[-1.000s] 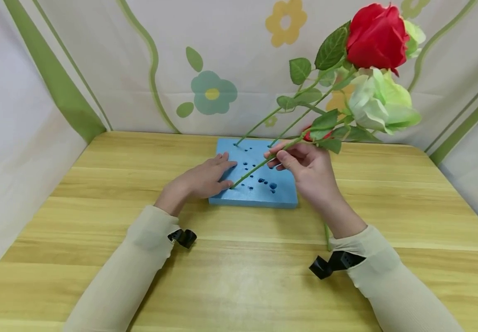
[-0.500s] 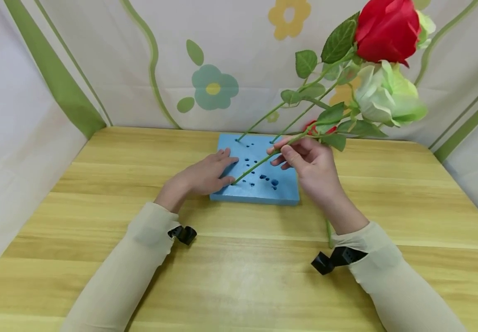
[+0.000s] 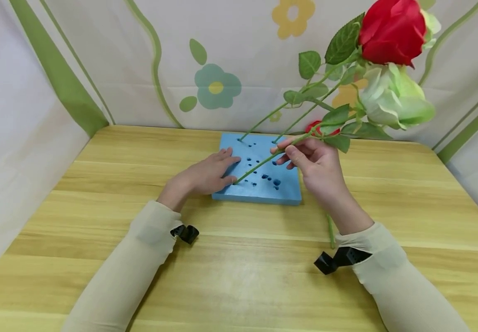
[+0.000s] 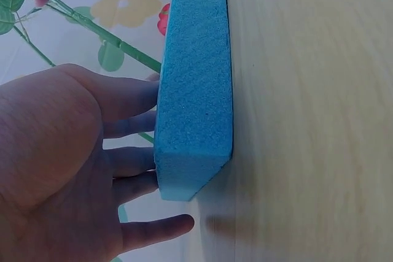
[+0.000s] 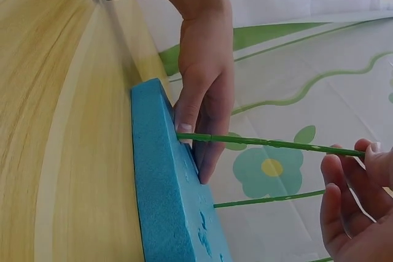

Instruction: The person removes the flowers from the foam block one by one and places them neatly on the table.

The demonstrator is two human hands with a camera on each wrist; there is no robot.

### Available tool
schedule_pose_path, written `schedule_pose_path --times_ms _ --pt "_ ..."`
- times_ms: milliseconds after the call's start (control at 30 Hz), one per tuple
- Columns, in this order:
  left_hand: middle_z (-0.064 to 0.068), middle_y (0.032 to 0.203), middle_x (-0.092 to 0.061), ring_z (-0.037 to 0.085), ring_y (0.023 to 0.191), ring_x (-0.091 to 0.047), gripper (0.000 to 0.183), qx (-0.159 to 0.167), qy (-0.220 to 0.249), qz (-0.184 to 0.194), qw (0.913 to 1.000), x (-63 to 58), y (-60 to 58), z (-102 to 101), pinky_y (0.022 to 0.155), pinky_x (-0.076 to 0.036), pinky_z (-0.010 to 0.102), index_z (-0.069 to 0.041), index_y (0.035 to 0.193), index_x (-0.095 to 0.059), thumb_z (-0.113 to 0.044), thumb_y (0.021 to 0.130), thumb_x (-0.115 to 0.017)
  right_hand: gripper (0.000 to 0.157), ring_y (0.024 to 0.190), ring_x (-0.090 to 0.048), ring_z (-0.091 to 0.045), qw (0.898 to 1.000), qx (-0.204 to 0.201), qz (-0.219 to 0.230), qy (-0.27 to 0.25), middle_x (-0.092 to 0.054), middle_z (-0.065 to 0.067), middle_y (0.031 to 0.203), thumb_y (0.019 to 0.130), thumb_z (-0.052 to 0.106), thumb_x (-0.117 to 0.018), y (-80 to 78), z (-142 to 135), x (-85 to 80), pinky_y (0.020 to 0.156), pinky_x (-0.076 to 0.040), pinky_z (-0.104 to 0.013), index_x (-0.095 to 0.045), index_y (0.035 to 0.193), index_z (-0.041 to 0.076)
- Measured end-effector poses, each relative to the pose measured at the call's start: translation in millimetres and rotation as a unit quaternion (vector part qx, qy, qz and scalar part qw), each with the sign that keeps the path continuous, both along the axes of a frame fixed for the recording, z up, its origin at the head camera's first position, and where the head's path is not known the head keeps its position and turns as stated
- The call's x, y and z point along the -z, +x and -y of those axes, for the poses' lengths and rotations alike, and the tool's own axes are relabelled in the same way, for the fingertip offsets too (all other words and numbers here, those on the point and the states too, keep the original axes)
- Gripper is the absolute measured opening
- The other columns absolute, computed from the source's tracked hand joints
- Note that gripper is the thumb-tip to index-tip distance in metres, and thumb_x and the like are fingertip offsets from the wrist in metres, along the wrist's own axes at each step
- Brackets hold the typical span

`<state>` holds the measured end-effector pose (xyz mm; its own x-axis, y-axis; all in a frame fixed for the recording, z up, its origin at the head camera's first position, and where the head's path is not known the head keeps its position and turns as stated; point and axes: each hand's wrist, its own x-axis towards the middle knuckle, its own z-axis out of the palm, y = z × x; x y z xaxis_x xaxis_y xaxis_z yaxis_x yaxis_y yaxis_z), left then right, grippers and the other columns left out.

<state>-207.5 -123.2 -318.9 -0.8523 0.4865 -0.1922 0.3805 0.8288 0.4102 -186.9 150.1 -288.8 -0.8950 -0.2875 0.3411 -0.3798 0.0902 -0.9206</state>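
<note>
A flat blue foam block (image 3: 259, 191) dotted with holes lies on the table. My left hand (image 3: 207, 175) rests on its left side, fingers spread and thumb beside a front-left hole. In that hole stands the green stem of a pale green-white rose (image 3: 396, 99), leaning right. With thumb and fingers, my right hand (image 3: 319, 168) pinches this stem partway up, as the right wrist view also shows. Two more stems rise from holes at the block's back edge; one carries a large red rose (image 3: 392, 32), the other a pale rose (image 3: 431, 27) mostly hidden behind it.
Behind my right hand, another red rose (image 3: 321, 128) shows in part, low at the table's back. A green stem end (image 3: 331, 230) lies on the wooden table (image 3: 239, 267) beside my right wrist. A curtain (image 3: 139, 92) with printed flowers stands behind the table.
The head view has shifted slightly, so the scene sits a little higher and further right. Both hands keep their places on the block and the stem.
</note>
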Motion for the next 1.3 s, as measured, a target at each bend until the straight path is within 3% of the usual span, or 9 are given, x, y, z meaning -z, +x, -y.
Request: schedule_pose_path --times_ms 400,1033,1300 --pt "0.016 0.18 -0.005 0.032 0.169 -0.002 0.066 0.003 -0.005 0.0 1.0 1.4 -0.9 -1.6 0.137 -0.011 0.05 -0.007 0.169 -0.026 -0.031 0.113 -0.051 0.019 0.09 -0.076 -0.018 1.0 0.005 -0.011 -0.001 -0.081 0.001 0.11 0.109 0.018 -0.061 0.7 -0.8 1.5 0.08 -0.061 -0.028 -0.072 0.117 0.005" --pt "0.017 0.18 -0.005 0.032 0.169 -0.002 0.066 0.011 -0.009 -0.006 0.9999 -0.8 -0.8 -2.8 0.138 -0.01 0.049 -0.007 0.169 -0.025 -0.032 0.113 -0.049 0.019 0.079 -0.074 -0.016 0.998 0.004 -0.009 -0.059 -0.082 -0.001 0.107 0.107 0.016 -0.063 1.0 -1.7 3.3 0.075 -0.061 -0.026 -0.072 0.114 0.001" --pt "0.016 0.18 -0.005 0.032 0.169 -0.002 0.066 0.009 -0.007 -0.002 0.9999 -3.3 0.1 -7.2 0.138 -0.01 0.049 -0.008 0.169 -0.025 -0.033 0.113 -0.049 0.018 0.079 -0.074 -0.016 0.998 0.014 -0.027 -0.057 -0.081 0.0 0.105 0.108 0.014 -0.061 3.7 -2.8 2.1 0.074 -0.059 -0.025 -0.072 0.11 0.001"
